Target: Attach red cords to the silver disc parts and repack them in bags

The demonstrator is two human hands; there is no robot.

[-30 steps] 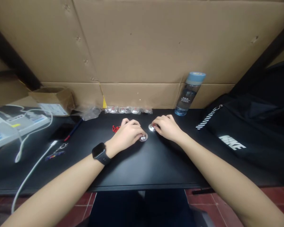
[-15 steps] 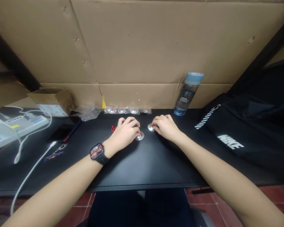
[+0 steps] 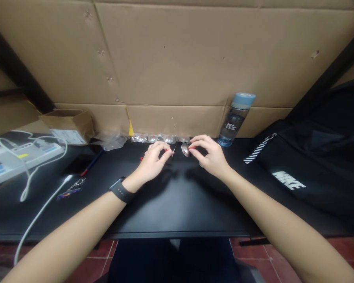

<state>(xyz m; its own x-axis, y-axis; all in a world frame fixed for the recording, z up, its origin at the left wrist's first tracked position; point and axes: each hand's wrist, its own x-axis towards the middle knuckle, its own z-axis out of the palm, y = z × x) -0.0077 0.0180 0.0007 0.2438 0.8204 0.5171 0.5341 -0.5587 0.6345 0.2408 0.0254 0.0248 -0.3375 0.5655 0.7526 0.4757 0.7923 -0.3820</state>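
Silver disc (image 3: 173, 152) pinched in left hand (image 3: 153, 160), second disc (image 3: 185, 149) pinched in right hand (image 3: 211, 158)! Packets (image 3: 155, 138) lined behind; bottle (image 3: 231, 125), then bag (image 3: 283, 157), off to right.

One left hand (image 3: 151, 159) and one right hand (image 3: 212, 158) are shown, and two metal discs (image 3: 185, 149) are counted, one per hand. Wrapped packets (image 3: 141, 138) are numbered at four, apparently, the rightmost being partly hidden. A single example each is recorded of wristwatch (image 3: 122, 190), water bottle (image 3: 233, 125), black bag (image 3: 309, 157), cardboard box (image 3: 72, 125), clear plastic wrapper (image 3: 112, 142), power strip (image 3: 32, 156), pen (image 3: 93, 161), dark flat device (image 3: 76, 164), keychain (image 3: 69, 193), yellow tag (image 3: 131, 129) and black table (image 3: 171, 212).
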